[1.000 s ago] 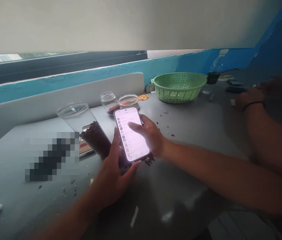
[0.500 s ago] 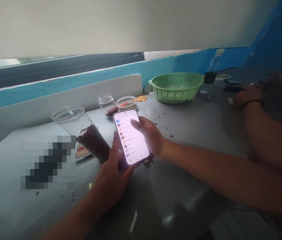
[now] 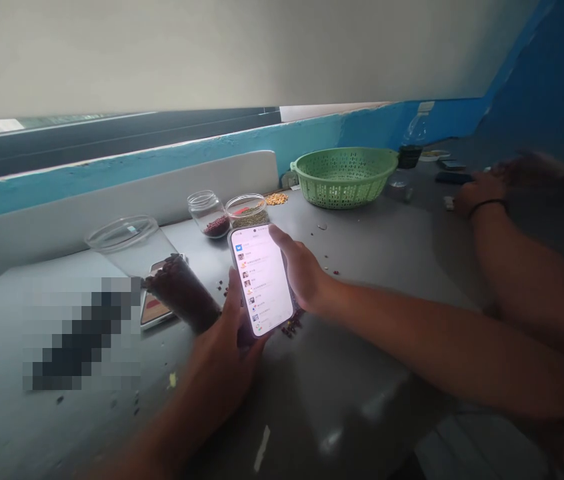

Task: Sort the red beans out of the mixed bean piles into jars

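Note:
A lit smartphone is held upright and slightly tilted, its white screen showing a list with small icons. My left hand is closed around its lower left edge. From the right, my right hand grips the phone's side, its thumb near the top of the screen and its other fingers hidden behind. Just left of the phone, a clear plastic jar with dark red beans in it leans over. Scattered beans lie on the table beneath the phone.
Behind the phone stand a jar of red beans and a tub of green beans. Yellow kernels lie behind them. A green basket and a bottle stand farther right, near another person's hand. A second phone lies left.
My right thumb has moved up toward the top of the phone's screen. The view has shifted slightly, so the surroundings sit farther left. Both hands still hold the phone.

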Available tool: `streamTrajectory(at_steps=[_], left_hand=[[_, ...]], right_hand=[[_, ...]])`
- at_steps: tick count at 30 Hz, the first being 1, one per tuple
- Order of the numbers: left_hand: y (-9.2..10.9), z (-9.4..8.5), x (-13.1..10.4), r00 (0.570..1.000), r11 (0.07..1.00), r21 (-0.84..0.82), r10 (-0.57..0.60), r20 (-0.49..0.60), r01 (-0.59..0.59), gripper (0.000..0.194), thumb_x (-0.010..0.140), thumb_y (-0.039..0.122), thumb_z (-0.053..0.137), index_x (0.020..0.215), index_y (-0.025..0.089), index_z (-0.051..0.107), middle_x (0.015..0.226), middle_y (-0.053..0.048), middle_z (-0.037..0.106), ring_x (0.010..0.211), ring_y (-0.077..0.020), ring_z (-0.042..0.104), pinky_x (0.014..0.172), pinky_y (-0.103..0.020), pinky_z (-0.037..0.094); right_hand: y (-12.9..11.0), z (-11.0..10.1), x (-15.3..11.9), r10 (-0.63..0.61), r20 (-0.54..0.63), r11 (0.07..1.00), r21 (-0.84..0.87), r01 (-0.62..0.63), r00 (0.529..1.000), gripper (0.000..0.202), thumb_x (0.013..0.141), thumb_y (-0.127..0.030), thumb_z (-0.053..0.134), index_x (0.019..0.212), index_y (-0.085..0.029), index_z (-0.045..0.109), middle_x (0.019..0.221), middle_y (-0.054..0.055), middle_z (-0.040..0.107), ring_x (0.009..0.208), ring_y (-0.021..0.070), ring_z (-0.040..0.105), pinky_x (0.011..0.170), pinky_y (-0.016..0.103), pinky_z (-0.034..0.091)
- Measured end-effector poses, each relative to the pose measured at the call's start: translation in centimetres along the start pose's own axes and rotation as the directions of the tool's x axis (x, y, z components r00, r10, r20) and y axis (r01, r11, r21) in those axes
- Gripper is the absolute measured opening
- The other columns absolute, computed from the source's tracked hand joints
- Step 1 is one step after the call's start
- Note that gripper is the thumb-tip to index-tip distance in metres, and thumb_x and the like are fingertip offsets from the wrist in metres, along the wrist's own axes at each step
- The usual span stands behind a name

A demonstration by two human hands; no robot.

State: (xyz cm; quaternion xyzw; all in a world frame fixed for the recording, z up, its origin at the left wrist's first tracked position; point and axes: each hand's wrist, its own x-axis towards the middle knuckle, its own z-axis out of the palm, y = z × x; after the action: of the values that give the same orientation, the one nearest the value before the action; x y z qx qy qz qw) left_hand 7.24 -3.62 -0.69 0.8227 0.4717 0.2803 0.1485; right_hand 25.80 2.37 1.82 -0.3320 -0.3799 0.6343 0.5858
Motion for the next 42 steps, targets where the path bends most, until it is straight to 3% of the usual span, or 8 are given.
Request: streamTrajectory(at_steps=[4,7,16,21,25,28,30,42], left_hand=[[0.1,-0.1,0.1,0.999,0.999,-0.029,-0.033,0.018,0.033,0.104,0.095,0.041,0.063,0.169,0.024,-0.008,0.114,-0.011,0.082,0.081,-0.0257,0.080,0.068,-0.037,0.066],[0.3,-0.2,0.2,0.998,0.994,-0.090,-0.060,0.011,0.061,0.106,0.092,0.043,0.067,0.170,0.025,-0.002,0.122,-0.013,0.081,0.096,-0.0289,0.081,0.080,-0.042,0.068],[0.7,-0.3,0.4,0.979,0.958,-0.204,-0.203,0.012,0.201,0.114,0.087,0.055,0.072,0.170,0.026,0.000,0.135,-0.014,0.076,0.128,-0.0349,0.071,0.105,-0.056,0.061],[0.8,-0.4,0.5,0.969,0.935,-0.259,-0.245,0.016,0.241,0.117,0.085,0.056,0.075,0.170,0.029,-0.001,0.133,-0.014,0.077,0.123,-0.0372,0.073,0.108,-0.065,0.057],[0.9,-0.9,0.4,0.962,0.875,-0.410,-0.272,0.024,0.257,0.121,0.083,0.055,0.080,0.170,0.031,-0.001,0.137,-0.013,0.075,0.123,-0.0336,0.074,0.110,-0.059,0.057],[1.0,-1.3,0.4,0.962,0.870,-0.422,-0.271,0.022,0.255,0.120,0.083,0.054,0.081,0.169,0.034,0.000,0.136,-0.011,0.076,0.122,-0.0336,0.075,0.110,-0.060,0.057],[1.0,-1.3,0.4,0.960,0.866,-0.426,-0.279,0.020,0.261,0.119,0.082,0.055,0.081,0.169,0.035,0.001,0.132,-0.010,0.078,0.116,-0.0339,0.077,0.109,-0.062,0.057],[1.0,-1.1,0.7,0.958,0.849,-0.457,-0.288,0.022,0.265,0.122,0.080,0.050,0.083,0.170,0.034,0.001,0.133,-0.012,0.077,0.115,-0.0346,0.077,0.102,-0.058,0.061]], right_hand=[[0.2,-0.1,0.1,0.039,0.049,0.998,0.038,-0.041,0.998,0.062,0.084,-0.079,0.066,0.111,-0.024,0.077,0.094,0.009,0.080,0.086,0.0295,0.075,0.085,0.048,0.063],[0.3,0.0,0.0,0.071,0.037,0.997,0.024,-0.072,0.997,0.065,0.086,-0.079,0.063,0.114,-0.022,0.076,0.094,0.009,0.080,0.084,0.0282,0.075,0.083,0.046,0.063],[-0.4,0.1,-0.4,0.046,0.094,0.996,-0.087,-0.038,0.994,0.060,0.088,-0.072,0.066,0.105,-0.016,0.074,0.095,0.011,0.080,0.083,0.0263,0.075,0.081,0.041,0.062],[-0.8,-0.4,-0.3,0.065,0.192,0.993,-0.114,-0.044,0.979,0.056,0.085,-0.057,0.075,0.123,-0.016,0.068,0.095,0.009,0.078,0.079,0.0240,0.073,0.072,0.037,0.061],[-2.4,-1.8,-0.6,0.144,0.444,0.983,-0.164,-0.078,0.885,0.089,0.075,-0.025,0.084,0.155,-0.027,0.044,0.112,0.005,0.078,0.085,0.0222,0.074,0.069,0.032,0.061],[-3.8,-3.0,-0.7,0.255,0.566,0.956,-0.269,-0.117,0.784,0.101,0.078,-0.017,0.080,0.165,-0.031,0.030,0.123,0.008,0.076,0.094,0.0227,0.075,0.069,0.031,0.063],[-4.1,-3.4,-0.6,0.287,0.598,0.943,-0.315,-0.110,0.749,0.106,0.079,-0.014,0.080,0.168,-0.031,0.024,0.125,0.009,0.075,0.096,0.0230,0.076,0.070,0.030,0.064],[-3.3,-3.5,-0.3,0.267,0.552,0.936,-0.342,-0.078,0.790,0.104,0.084,-0.019,0.080,0.169,-0.034,0.022,0.124,0.008,0.076,0.088,0.0214,0.077,0.065,0.032,0.068]])
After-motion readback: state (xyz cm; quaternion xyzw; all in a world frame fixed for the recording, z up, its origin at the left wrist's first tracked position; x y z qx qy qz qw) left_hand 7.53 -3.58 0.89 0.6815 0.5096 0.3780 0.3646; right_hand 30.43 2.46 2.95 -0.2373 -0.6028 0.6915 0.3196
